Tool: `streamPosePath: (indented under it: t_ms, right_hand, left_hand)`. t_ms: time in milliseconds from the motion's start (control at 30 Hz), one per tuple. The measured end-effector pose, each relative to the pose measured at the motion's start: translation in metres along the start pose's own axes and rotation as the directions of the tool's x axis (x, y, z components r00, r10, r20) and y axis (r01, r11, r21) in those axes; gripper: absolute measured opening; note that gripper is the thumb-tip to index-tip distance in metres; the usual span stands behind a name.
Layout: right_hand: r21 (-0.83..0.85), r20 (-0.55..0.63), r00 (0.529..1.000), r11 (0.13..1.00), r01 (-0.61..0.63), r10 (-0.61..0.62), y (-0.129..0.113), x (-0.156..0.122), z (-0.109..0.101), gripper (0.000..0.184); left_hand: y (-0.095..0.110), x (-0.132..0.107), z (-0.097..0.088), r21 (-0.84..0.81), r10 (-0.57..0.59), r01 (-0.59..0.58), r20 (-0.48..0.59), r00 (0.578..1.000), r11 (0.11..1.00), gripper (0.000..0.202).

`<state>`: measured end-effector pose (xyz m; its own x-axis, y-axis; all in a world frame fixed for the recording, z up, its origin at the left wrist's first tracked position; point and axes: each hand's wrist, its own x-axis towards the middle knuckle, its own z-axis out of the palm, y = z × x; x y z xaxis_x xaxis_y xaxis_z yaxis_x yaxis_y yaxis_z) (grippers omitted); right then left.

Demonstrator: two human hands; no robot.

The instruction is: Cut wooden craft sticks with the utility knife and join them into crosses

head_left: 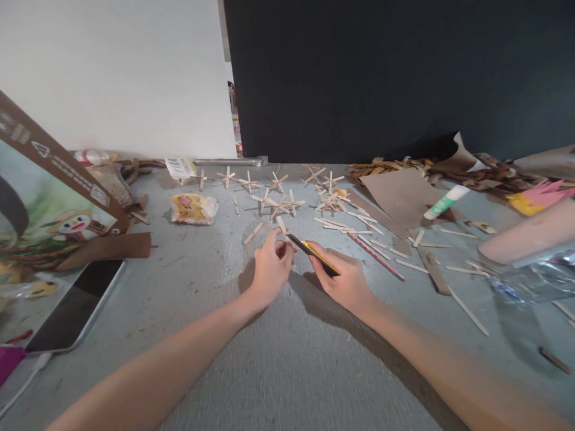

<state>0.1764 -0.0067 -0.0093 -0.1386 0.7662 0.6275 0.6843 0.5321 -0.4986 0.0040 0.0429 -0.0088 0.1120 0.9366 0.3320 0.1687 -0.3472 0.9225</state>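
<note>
My left hand [272, 267] is closed in a pinch on a pale wooden craft stick [281, 224], which points up and away from me. In my right hand [344, 278] is a black and yellow utility knife [321, 258], its front end close to the stick at my left fingertips. Whether the blade touches the wood I cannot tell. A loose craft stick [253, 233] lies just left of my left hand. Beyond both hands, several star-shaped pieces of crossed sticks [278, 205] stand on the grey table. A pile of loose sticks [340, 225] lies beyond my right hand.
A red pencil [376, 257] and a glue stick [446, 202] lie to the right, near brown cardboard [399, 197] and a clear plastic bottle [534, 275]. At left are a phone [78, 305] with a cable, a printed paper bag [58, 197] and a yellow packet [193, 209]. A black panel [395, 78] stands behind.
</note>
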Motion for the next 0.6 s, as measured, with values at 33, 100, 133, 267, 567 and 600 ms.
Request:
streamPosePath:
  t_ms: [33,100,133,267,567,600]
  right_hand:
    - [-0.012,0.009,1.000,1.000,-0.004,0.004,0.0001,-0.0005,0.0002,0.038]
    - [-0.032,0.015,1.000,0.999,-0.012,0.012,0.0002,-0.0014,0.0007,0.039]
    - [-0.039,0.013,1.000,0.999,-0.015,0.015,0.0002,-0.0018,0.0009,0.039]
    - [-0.053,0.014,1.000,0.998,-0.017,0.018,-0.0003,-0.0018,0.0007,0.040]
    - [0.023,-0.144,0.987,0.998,-0.066,0.068,-0.0003,0.0012,-0.0013,0.032]
    - [0.026,-0.144,0.986,0.996,-0.084,0.087,0.0002,0.0015,-0.0016,0.031]
  left_hand:
    - [-0.0001,0.0001,0.0002,-0.010,0.000,0.000,-0.006,1.000,1.000,0.024]
    - [-0.0006,0.0005,0.0006,-0.026,0.007,-0.008,-0.020,1.000,1.000,0.023]
    - [-0.0010,0.0007,0.0008,-0.032,0.013,-0.014,-0.027,1.000,0.999,0.022]
    - [-0.0015,0.0009,0.0014,-0.051,0.013,-0.014,-0.030,0.999,0.999,0.024]
    - [0.0005,-0.0001,0.0018,-0.137,-0.007,0.007,0.000,1.000,0.991,0.032]
    - [0.0004,-0.0004,0.0018,-0.140,-0.002,0.001,-0.005,1.000,0.990,0.034]
